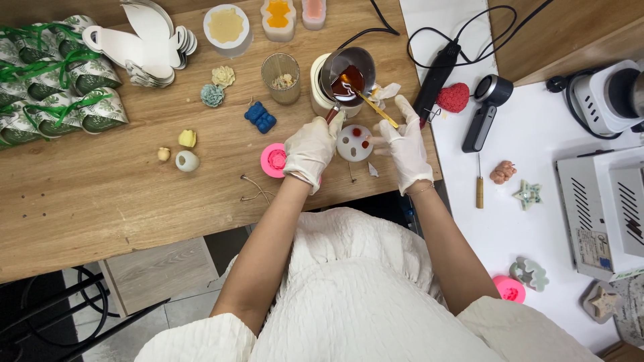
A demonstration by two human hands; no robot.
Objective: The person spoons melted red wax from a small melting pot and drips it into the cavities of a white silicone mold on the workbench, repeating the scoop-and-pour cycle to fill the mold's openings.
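Both my hands wear white gloves. My left hand (pixel 310 149) grips the handle of a small metal pitcher (pixel 347 74) holding dark amber liquid, resting on a white roll. My right hand (pixel 406 144) holds a thin wooden stick (pixel 378 110) whose tip reaches toward the pitcher's rim. Between my hands lies a round white mould (pixel 353 143) with small red spots in its cavities. A pink round mould (pixel 274 159) sits just left of my left hand.
On the wooden table: a blue bear shape (pixel 260 117), a glass cup (pixel 281 78), flower shapes, green-ribboned packets (pixel 54 74), white cut-out cards (pixel 147 40). On the white surface at right: a red heart (pixel 453 98), a black tool (pixel 484 110), a white machine (pixel 604 208).
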